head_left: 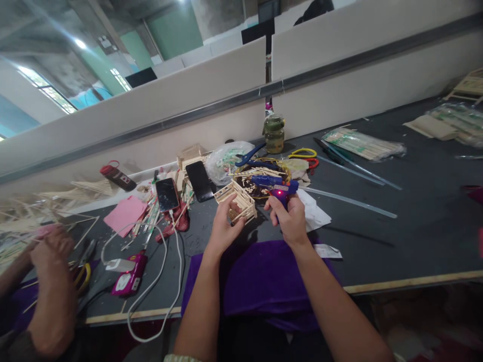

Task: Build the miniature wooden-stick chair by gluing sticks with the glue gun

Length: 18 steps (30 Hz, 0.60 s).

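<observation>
My left hand (226,223) grips a small open box frame (243,201) built of thin wooden sticks, with fingers over its near left side. In my right hand (290,218) is a blue glue gun (269,181) with a small red light lit on its body. Its nozzle points left, above a dark round tray (260,193) holding cut stick pieces. A glue stick (350,201) extends to the right from behind the gun. Beneath my forearms a purple cloth (260,281) covers the table's front edge.
Two phones (168,195), a pink power socket (130,274) with a white cable and pink paper (125,215) lie left. Behind stand a jar (274,133) and yellow-handled scissors (303,152). Packed sticks (364,143) lie right. A co-worker's hands (53,246) are at far left.
</observation>
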Each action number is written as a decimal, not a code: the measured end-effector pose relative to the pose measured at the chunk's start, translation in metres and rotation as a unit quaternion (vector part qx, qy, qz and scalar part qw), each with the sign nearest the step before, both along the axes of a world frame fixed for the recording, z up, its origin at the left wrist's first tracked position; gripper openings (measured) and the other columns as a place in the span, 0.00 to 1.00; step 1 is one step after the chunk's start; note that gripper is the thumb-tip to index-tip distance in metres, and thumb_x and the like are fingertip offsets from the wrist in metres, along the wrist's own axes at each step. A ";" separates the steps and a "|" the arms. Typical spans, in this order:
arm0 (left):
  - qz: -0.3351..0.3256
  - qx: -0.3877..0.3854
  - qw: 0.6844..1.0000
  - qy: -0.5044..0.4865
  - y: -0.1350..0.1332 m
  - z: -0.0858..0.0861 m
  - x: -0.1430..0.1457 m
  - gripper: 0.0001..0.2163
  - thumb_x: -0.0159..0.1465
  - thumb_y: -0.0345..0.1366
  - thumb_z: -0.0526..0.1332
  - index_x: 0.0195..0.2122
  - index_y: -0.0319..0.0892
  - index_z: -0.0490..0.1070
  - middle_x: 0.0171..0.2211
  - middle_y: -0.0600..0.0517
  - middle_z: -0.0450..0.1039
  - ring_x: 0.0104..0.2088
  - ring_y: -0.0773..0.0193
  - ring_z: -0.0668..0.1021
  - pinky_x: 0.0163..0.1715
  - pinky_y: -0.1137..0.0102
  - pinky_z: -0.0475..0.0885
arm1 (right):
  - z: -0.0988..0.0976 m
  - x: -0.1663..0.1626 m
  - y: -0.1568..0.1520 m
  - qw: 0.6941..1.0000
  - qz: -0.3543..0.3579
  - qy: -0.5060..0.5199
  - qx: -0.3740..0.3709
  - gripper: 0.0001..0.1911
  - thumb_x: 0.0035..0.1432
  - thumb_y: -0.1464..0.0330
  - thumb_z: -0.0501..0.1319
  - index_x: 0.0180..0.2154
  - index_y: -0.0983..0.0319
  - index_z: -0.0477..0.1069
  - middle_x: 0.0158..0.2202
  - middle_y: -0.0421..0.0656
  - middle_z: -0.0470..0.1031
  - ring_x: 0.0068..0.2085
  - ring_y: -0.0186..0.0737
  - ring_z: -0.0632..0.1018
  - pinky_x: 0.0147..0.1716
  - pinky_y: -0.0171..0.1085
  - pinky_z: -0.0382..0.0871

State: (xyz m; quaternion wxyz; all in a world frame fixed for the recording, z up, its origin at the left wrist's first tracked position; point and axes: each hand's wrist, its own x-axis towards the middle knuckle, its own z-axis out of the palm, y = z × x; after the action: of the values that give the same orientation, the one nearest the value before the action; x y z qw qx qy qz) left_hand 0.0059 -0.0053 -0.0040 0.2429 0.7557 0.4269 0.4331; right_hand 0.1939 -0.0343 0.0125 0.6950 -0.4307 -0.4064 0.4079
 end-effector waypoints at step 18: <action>-0.007 0.022 1.000 0.011 0.000 0.004 -0.005 0.31 0.59 0.32 0.67 0.64 0.48 0.61 0.43 0.49 0.74 0.49 0.58 0.74 0.59 0.57 0.64 | -0.002 0.000 0.001 1.000 -0.002 0.011 0.002 0.14 0.60 0.58 0.65 0.35 0.61 0.66 0.25 0.36 0.74 0.14 0.25 0.64 0.12 0.30 0.55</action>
State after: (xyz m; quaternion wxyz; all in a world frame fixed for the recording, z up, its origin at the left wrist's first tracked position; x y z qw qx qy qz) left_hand 0.0008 -0.0049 0.0003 0.2246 0.7686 0.4146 0.4325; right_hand 0.1942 -0.0329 0.0103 0.7009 -0.4257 -0.3989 0.4103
